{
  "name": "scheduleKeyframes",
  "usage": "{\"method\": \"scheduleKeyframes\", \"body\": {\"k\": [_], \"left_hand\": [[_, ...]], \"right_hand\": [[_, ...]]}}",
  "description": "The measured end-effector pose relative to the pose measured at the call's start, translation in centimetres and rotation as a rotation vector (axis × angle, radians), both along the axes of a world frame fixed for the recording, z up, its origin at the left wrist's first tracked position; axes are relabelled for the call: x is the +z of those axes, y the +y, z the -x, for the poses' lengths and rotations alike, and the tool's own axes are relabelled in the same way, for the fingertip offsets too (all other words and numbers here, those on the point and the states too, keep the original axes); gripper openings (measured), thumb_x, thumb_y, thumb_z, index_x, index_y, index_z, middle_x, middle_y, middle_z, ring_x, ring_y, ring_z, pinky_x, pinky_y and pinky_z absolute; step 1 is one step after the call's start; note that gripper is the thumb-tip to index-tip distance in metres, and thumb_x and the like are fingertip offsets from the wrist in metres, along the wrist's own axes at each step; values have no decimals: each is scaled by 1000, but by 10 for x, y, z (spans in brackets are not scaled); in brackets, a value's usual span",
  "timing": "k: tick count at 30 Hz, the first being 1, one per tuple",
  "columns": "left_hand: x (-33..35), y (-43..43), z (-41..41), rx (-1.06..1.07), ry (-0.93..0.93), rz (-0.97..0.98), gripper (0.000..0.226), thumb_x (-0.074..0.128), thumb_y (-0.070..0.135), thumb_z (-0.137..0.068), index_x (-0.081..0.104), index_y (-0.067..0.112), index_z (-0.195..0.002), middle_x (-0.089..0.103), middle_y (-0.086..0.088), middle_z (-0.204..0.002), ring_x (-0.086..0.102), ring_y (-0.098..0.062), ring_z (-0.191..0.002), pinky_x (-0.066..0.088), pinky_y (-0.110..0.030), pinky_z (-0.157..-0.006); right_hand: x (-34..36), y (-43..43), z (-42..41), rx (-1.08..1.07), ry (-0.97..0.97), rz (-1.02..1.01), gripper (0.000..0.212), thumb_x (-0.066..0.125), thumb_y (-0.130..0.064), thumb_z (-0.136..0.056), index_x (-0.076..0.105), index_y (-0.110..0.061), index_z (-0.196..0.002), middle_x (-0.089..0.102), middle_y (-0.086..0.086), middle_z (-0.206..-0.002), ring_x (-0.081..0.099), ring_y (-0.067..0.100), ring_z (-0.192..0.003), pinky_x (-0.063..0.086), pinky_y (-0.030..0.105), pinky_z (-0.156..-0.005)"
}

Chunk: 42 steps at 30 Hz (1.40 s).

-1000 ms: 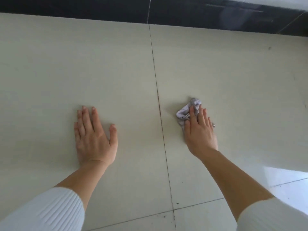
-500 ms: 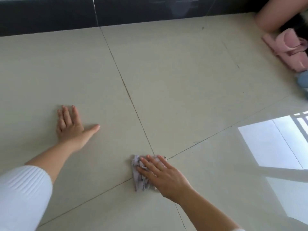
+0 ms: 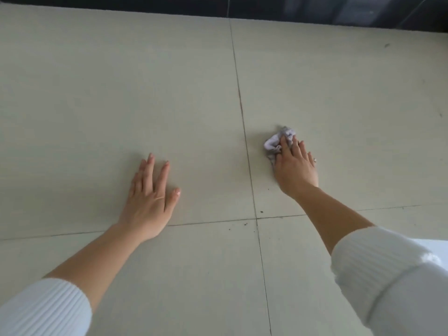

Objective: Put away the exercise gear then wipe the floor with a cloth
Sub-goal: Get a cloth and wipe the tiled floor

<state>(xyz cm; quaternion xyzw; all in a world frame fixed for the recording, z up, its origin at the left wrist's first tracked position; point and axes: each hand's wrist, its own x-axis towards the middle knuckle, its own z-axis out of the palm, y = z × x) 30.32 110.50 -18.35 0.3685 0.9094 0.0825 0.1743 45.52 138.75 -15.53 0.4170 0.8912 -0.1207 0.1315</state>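
Note:
A small crumpled pale lilac-grey cloth (image 3: 275,141) lies on the cream tiled floor (image 3: 121,93), right of the long grout line. My right hand (image 3: 294,166) presses down on the cloth with flat fingers, covering its near part. My left hand (image 3: 152,197) rests flat on the floor to the left of the grout line, fingers spread, holding nothing. No exercise gear is in view.
A dark skirting band (image 3: 315,10) runs along the far edge of the floor. Small dark specks of dirt (image 3: 261,211) lie near the grout crossing between my arms. White ribbed sleeves cover both forearms near the bottom.
The view has swung back to the left, so the pink slippers and the other person are out of frame. My right hand has pushed the cloth away from me, past the grout crossing.

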Motion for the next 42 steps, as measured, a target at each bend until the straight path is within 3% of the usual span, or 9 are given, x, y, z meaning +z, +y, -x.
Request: {"method": "scheduleKeyframes", "body": {"k": [6, 12, 15, 20, 24, 28, 32, 36, 42], "left_hand": [[18, -66, -54, 71, -41, 85, 80, 8, 58, -83, 19, 15, -150, 0, -19, -157, 5, -35, -145, 10, -44, -117], [29, -81, -62, 1, -63, 230, 66, 15, 52, -97, -6, 20, -151, -14, -11, -158, -9, -27, -146, 1, -37, -118], [37, -84, -70, -14, -132, 267, 64, 21, 46, -99, -9, 21, -151, -20, -8, -157, -14, -23, -146, -1, -36, -118], [43, -99, -74, -96, -105, 351, 64, 18, 45, -100, -16, 21, -149, -24, -6, -156, -15, -19, -145, -1, -34, -119], [41, -105, -62, -159, -108, 336, 69, 8, 57, -92, -12, 22, -149, -19, -6, -157, -11, -18, -146, 2, -34, -119], [45, -121, -47, -172, -90, 336, 75, -2, 61, -85, 0, 25, -151, -11, -3, -159, -2, -19, -147, 4, -32, -119], [50, -148, -49, -139, -111, 353, 75, -3, 61, -83, 0, 27, -151, -12, -2, -159, -2, -22, -147, 5, -34, -119], [49, -159, -42, -147, -74, 276, 79, -9, 60, -78, 5, 34, -150, -6, 4, -160, 1, -22, -147, 7, -36, -118], [41, -178, -8, 79, -19, 260, 60, 21, 43, -100, -4, 26, -151, -21, -4, -157, -11, -23, -146, 1, -38, -119]], "right_hand": [[-19, -147, -54, 401, 336, 42, 52, 30, -29, -96, 40, -14, -145, 30, 9, -154, 22, 32, -144, 15, 42, -119], [-28, -163, -94, 1116, 282, 29, 46, 41, -30, -96, 49, -14, -138, 43, 9, -147, 37, 29, -138, 28, 42, -115], [-24, -117, -106, 832, 265, -38, 47, 48, -29, -92, 52, -10, -134, 51, 12, -140, 48, 31, -129, 37, 45, -109], [-5, -60, -144, 137, -7, -108, 55, 16, -34, -102, -3, -22, -153, 2, -1, -161, 1, 19, -148, 0, 37, -119], [-6, -91, -126, -135, 7, -49, 55, 17, -28, -102, -1, -20, -153, 0, 5, -161, -2, 25, -148, 0, 40, -120], [-16, -173, -79, 118, 181, 6, 54, 32, -21, -100, 18, -18, -152, 14, 10, -159, 8, 30, -147, 3, 41, -120], [-18, -261, -57, 711, 182, 46, 53, 35, -33, -89, 50, -18, -138, 45, 7, -145, 42, 32, -134, 37, 47, -108], [-23, -273, -53, 1106, 126, 38, 52, 40, -39, -91, 45, -23, -140, 43, 2, -147, 39, 26, -136, 32, 40, -112], [-23, -198, -41, 764, 171, -59, 53, 29, -37, -96, 41, -16, -143, 42, 8, -148, 37, 28, -138, 30, 44, -113]]}}
